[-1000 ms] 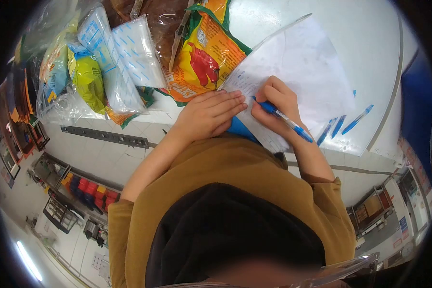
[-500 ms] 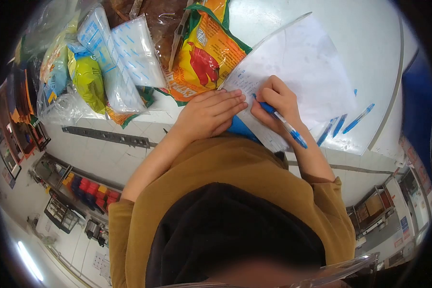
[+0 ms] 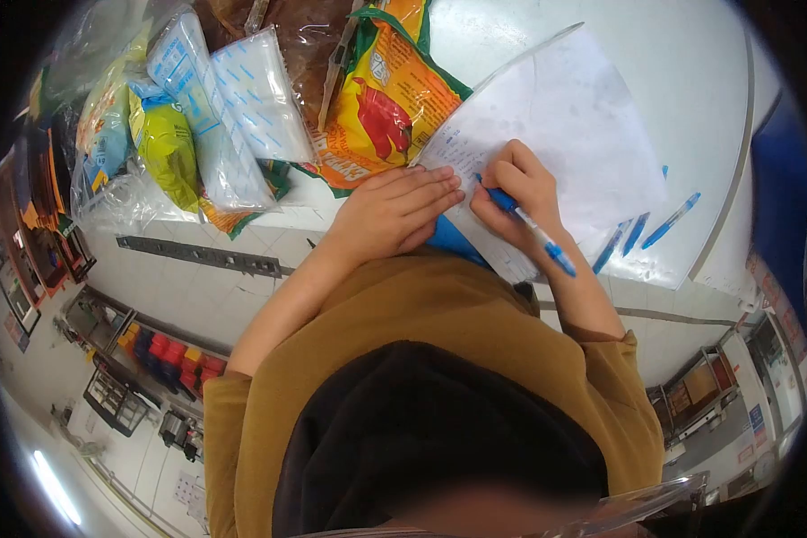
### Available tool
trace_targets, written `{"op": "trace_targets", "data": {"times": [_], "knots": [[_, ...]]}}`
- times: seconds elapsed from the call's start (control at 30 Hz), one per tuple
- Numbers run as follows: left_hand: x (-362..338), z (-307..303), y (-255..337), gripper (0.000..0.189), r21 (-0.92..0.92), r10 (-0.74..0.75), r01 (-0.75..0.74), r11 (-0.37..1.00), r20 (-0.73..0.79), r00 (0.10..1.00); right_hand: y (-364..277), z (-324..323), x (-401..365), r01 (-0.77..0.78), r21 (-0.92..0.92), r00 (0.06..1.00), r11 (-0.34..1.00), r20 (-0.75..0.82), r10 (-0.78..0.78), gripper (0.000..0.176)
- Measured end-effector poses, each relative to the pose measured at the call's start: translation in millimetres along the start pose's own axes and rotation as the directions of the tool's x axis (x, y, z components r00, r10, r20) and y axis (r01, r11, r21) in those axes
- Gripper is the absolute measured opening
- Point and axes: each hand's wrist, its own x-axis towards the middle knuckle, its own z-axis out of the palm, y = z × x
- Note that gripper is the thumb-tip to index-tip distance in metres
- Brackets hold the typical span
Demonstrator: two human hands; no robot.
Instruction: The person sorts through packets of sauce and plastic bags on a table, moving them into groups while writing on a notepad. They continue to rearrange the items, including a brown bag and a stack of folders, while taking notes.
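Note:
White paper (image 3: pixel 556 117) lies on the table, with small lines of handwriting near its left edge. My right hand (image 3: pixel 522 184) is closed around a blue pen (image 3: pixel 538 231), whose tip points at the paper beside the writing. My left hand (image 3: pixel 399 208) lies flat at the paper's left edge, fingers stretched out and close together, holding nothing. Just beyond that hand is an orange and yellow packet (image 3: pixel 381 112) with red peppers printed on it. Something flat and blue (image 3: pixel 457 240) shows below the left fingertips.
Several blue pens (image 3: pixel 671 221) lie by the paper's right edge. At the left are clear plastic packs with blue print (image 3: pixel 255 94), a yellow-green packet (image 3: pixel 163 148) and brown-filled plastic bags (image 3: pixel 300 49). A shelf with red and blue items (image 3: pixel 170 351) stands behind at the lower left.

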Motion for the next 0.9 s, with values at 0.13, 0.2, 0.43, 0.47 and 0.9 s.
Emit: {"op": "trace_targets", "data": {"times": [0.13,0.2,0.43,0.47,0.9], "knots": [[0.0,0.9,-1.1,0.048,-0.009,0.003,-0.003,1.0,0.0,1.0,12.2,-0.3,-4.7,0.061,0.029,0.993,0.998,-0.103,-0.057,0.021],[-1.1,0.9,-1.2,0.048,-0.013,0.001,-0.001,1.0,0.004,1.0,12.2,0.4,-4.3,0.038,0.037,0.995,0.999,-0.092,-0.035,0.021],[0.7,0.3,-1.3,0.05,-0.001,0.014,-0.014,1.0,0.001,1.0,5.4,-4.4,2.3,-0.04,0.035,0.999,0.999,0.007,0.04,0.02],[0.8,0.0,-1.7,0.051,0.002,0.017,-0.017,1.0,-0.001,1.0,5.7,-4.3,3.2,-0.044,0.034,0.999,0.998,0.006,0.044,0.02],[1.0,0.3,-1.1,0.05,0.003,0.003,-0.003,1.0,0.03,1.0,4.3,-3.8,2.1,-0.069,0.025,0.997,0.997,-0.018,0.07,0.02]]}}
